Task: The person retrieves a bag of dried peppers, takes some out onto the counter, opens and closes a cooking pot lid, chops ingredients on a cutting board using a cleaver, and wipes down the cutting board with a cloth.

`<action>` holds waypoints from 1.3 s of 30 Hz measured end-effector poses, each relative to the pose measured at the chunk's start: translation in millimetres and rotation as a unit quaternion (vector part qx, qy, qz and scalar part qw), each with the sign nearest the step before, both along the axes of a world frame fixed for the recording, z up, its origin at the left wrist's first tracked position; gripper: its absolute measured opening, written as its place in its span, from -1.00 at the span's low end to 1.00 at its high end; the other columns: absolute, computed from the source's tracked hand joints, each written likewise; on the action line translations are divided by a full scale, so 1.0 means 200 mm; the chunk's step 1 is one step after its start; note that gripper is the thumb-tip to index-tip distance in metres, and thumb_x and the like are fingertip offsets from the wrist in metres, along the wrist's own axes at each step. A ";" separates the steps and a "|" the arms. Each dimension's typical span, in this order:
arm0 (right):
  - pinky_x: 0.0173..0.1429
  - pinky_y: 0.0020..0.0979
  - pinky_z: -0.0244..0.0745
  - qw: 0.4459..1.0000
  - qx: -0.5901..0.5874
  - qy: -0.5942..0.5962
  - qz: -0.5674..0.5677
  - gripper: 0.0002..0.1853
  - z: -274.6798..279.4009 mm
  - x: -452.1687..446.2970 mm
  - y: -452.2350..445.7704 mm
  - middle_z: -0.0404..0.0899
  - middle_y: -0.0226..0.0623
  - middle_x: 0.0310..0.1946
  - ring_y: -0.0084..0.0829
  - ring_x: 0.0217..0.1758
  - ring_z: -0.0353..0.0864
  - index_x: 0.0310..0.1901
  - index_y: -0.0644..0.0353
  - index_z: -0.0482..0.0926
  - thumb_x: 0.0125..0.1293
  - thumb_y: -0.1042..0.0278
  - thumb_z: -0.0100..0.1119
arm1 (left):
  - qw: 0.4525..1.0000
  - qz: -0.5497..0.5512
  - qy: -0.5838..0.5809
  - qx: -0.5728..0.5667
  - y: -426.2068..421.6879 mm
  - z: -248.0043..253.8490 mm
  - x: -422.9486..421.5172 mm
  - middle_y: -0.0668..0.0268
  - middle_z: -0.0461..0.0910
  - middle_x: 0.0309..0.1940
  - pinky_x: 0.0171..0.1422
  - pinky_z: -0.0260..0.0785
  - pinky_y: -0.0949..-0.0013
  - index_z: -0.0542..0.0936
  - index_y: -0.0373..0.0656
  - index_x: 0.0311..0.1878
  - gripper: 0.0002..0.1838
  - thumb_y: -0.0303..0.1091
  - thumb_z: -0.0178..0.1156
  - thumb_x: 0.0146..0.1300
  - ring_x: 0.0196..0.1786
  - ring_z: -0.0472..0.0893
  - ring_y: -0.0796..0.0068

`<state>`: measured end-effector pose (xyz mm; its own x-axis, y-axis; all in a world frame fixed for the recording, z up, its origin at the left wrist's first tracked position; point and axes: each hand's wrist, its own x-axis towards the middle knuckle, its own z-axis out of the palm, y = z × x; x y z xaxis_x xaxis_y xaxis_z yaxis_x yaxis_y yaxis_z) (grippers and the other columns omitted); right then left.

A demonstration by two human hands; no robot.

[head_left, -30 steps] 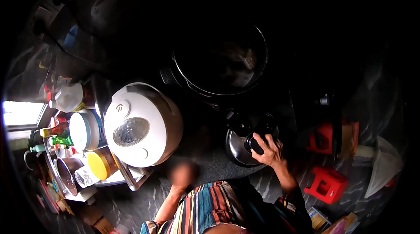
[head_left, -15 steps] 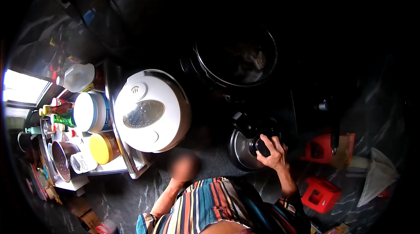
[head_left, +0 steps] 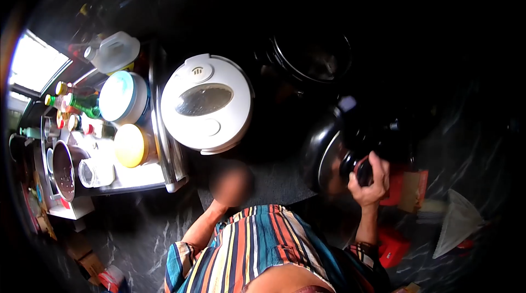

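My right hand (head_left: 371, 186) is closed around the black knob of a shiny metal pot lid (head_left: 330, 162). The lid is tilted and seen partly edge-on, with dark fittings along its far side. My left hand (head_left: 230, 184) is near my waist, below the white rice cooker (head_left: 211, 128); a dark blur covers it, so its fingers do not show. Farther off, in deep shadow, stands a large dark pot (head_left: 289, 67) with its top uncovered. Its contents are too dim to make out.
At left, a metal-edged shelf (head_left: 174, 167) carries a yellow-lidded jar (head_left: 131, 145), a blue-and-white tub (head_left: 119, 97), bottles and a steel bowl (head_left: 64, 170). A red plastic object (head_left: 393, 246) and a pale triangular item (head_left: 457, 224) lie on the right.
My right hand has moved the lid rightward and tipped it more onto its edge. The view has shifted, so the rice cooker and shelf appear higher. My left hand stays low by my waist.
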<state>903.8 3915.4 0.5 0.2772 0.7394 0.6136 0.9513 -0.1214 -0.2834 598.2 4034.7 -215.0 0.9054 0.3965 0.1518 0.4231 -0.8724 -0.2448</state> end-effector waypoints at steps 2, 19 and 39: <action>-0.10 -0.37 0.51 0.999 0.038 0.031 0.014 -0.34 0.07 0.03 0.17 0.52 -0.16 -0.17 -0.30 -0.20 0.58 0.18 0.29 0.49 -0.10 0.49 0.32 | 0.999 0.023 -0.016 0.034 -0.04 0.00 -0.02 0.12 0.33 -0.41 -0.33 0.26 -0.12 0.46 -0.24 -0.22 -0.75 -0.27 0.05 0.12 -0.42 0.37 0.16; 0.26 -0.18 0.48 0.997 -0.067 0.029 0.013 -0.42 0.27 0.30 1.38 0.57 -0.02 0.10 -0.07 0.20 0.54 0.13 0.20 0.55 0.06 0.18 0.42 | 0.942 0.119 -0.265 -0.168 -0.05 -0.36 0.02 0.14 0.48 -0.44 -0.23 0.33 -0.13 0.48 -0.19 -0.16 -0.83 -0.34 -0.01 0.26 -0.44 0.51 0.21; 0.23 0.02 0.45 0.982 -0.176 -0.051 -0.040 -0.13 0.16 0.29 1.40 0.32 0.17 0.26 0.09 0.29 0.40 0.37 0.20 0.27 0.21 -0.31 0.17 | 0.937 0.081 -0.297 -0.163 0.08 -0.31 0.00 0.31 0.38 -0.53 -0.42 0.40 0.37 0.40 -0.10 -0.37 -0.89 -0.39 0.15 0.11 -0.45 0.51 0.38</action>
